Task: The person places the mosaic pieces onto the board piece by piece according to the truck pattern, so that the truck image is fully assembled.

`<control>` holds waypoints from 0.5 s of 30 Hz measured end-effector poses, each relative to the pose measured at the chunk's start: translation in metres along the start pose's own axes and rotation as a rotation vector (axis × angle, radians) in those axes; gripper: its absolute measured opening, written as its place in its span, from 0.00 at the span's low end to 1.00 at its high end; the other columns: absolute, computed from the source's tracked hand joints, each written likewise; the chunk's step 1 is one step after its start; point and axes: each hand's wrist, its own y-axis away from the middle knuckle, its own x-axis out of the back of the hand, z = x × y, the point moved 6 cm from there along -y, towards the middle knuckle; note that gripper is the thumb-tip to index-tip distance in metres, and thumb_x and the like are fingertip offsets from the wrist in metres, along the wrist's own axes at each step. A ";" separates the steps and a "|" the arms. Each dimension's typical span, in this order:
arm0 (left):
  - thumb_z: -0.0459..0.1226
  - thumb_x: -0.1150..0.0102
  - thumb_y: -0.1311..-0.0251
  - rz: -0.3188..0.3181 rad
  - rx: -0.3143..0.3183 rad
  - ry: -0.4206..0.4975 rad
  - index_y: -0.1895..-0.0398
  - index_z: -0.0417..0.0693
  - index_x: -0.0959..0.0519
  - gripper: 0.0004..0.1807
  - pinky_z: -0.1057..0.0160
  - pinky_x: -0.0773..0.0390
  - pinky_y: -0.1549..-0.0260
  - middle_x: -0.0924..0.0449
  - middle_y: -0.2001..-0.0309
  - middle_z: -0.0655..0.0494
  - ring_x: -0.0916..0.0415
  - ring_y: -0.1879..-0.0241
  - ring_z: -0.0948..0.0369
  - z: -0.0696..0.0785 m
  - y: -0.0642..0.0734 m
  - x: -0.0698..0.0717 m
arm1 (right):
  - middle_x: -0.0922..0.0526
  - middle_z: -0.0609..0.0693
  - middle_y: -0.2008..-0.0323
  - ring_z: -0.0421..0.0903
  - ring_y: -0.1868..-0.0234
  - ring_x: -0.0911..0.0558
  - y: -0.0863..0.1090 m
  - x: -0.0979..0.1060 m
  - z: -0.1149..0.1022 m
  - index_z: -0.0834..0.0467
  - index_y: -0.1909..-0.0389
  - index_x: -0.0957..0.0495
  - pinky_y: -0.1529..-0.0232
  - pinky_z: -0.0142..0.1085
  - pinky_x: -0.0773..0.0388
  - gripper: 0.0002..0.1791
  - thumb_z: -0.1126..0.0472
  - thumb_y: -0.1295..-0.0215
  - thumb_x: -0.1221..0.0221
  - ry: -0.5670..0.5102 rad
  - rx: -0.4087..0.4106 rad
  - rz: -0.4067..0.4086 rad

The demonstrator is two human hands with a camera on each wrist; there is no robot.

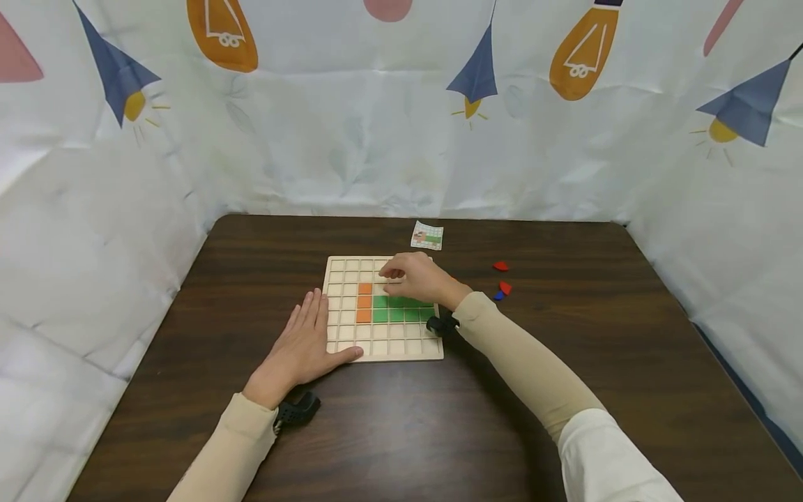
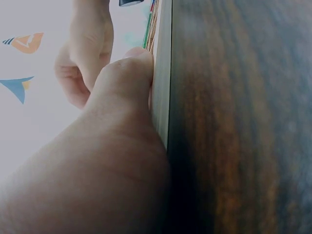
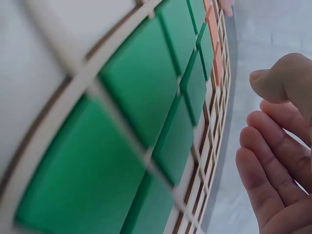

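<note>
A pale wooden grid board lies on the dark table. Three orange square tiles form a column in it, beside two rows of green square tiles. My left hand rests along the board's left side, fingers straight and the thumb laid over its front edge. Above the board's upper part hovers my right hand, covering some cells. In the right wrist view its bent fingers stand apart from the thumb with nothing between them, and green tiles fill the near cells.
Behind the board lies a small card printed with a coloured grid pattern. Right of the board are two red pieces and a blue piece. A white curtain with printed lamps surrounds the table at the back and sides.
</note>
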 end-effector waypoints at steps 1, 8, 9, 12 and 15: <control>0.81 0.54 0.45 0.001 -0.001 -0.001 0.17 0.32 0.64 0.74 0.35 0.58 0.18 0.71 0.15 0.35 0.68 0.15 0.39 0.000 0.000 0.000 | 0.13 0.50 0.50 0.46 0.49 0.15 0.002 0.002 0.003 0.56 0.43 0.14 0.45 0.39 0.16 0.17 0.55 0.30 0.35 0.000 -0.002 0.006; 0.81 0.55 0.45 0.010 -0.002 0.008 0.17 0.32 0.64 0.74 0.35 0.58 0.18 0.70 0.16 0.34 0.68 0.15 0.38 0.000 0.000 0.000 | 0.13 0.49 0.51 0.46 0.51 0.15 0.018 0.011 0.024 0.54 0.44 0.14 0.46 0.40 0.15 0.17 0.54 0.30 0.35 0.006 -0.047 0.030; 0.81 0.55 0.44 0.012 -0.004 0.006 0.17 0.32 0.64 0.74 0.35 0.58 0.18 0.70 0.16 0.34 0.68 0.15 0.38 0.000 0.000 0.000 | 0.13 0.49 0.51 0.46 0.51 0.16 0.020 0.012 0.028 0.54 0.44 0.14 0.47 0.40 0.15 0.17 0.54 0.30 0.35 0.008 -0.054 0.032; 0.82 0.56 0.44 0.015 -0.011 0.004 0.17 0.32 0.63 0.74 0.34 0.58 0.18 0.69 0.16 0.33 0.68 0.15 0.38 0.001 0.000 0.000 | 0.12 0.48 0.52 0.45 0.52 0.16 0.028 0.018 0.038 0.54 0.45 0.14 0.47 0.40 0.15 0.16 0.55 0.31 0.34 0.013 -0.075 0.037; 0.81 0.56 0.44 0.016 -0.015 0.000 0.17 0.32 0.63 0.74 0.34 0.58 0.18 0.69 0.16 0.33 0.67 0.15 0.38 0.001 -0.001 0.001 | 0.11 0.49 0.52 0.46 0.52 0.15 0.037 0.027 0.048 0.55 0.45 0.14 0.48 0.41 0.15 0.16 0.56 0.31 0.34 0.017 -0.087 0.053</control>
